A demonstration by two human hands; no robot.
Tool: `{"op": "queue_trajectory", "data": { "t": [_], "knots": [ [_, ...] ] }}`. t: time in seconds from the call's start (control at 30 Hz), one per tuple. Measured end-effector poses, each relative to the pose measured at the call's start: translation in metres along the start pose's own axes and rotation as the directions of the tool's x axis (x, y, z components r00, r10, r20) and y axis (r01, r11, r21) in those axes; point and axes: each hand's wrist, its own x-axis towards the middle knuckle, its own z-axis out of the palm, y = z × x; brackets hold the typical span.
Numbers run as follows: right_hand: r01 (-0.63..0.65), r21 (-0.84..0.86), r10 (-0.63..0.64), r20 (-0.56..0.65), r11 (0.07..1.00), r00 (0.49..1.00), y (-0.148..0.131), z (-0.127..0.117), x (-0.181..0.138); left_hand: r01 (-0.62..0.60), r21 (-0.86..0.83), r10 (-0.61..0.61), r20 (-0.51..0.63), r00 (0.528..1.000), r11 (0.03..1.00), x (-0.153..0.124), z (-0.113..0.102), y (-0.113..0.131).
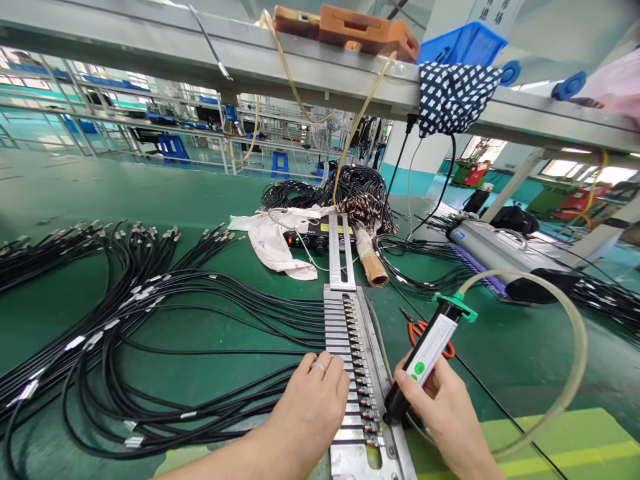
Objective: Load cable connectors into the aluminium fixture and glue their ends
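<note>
A long metal fixture [345, 288] runs away from me, with black cables [240, 352] lying across it side by side. Their stripped, coppery ends [361, 382] line up along its right half. My left hand [317, 393] rests over the fixture's left edge, fingers curled down among the cables; its fingertips are hidden, so what they pinch is unclear. In my right hand [445, 407] is a black dispensing syringe [431, 343] with a white label and green cap, tilted with its lower end down by the fixture's right rail. A clear hose [575, 333] loops from its cap.
Bundled cables [145, 287] spread over the green table's left. Orange-handled pliers [417, 330] lie beyond the syringe. Behind the fixture are a black control box [320, 243], white cloth [270, 243], a cardboard tube [374, 268] and coiled cables [360, 187]. A metal shelf [165, 47] crosses overhead.
</note>
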Motion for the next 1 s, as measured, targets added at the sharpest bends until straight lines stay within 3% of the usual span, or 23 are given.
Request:
{"op": "queue_trajectory", "data": {
  "t": [1.0],
  "knots": [
    [-0.009, 0.002, 0.009, 0.061, 1.000, 0.998, 0.0008, -0.0016, -0.0010, 0.000, -0.019, 0.000, 0.001, 1.000, 1.000, -0.0020, 0.0013, 0.0001]
  ]
}}
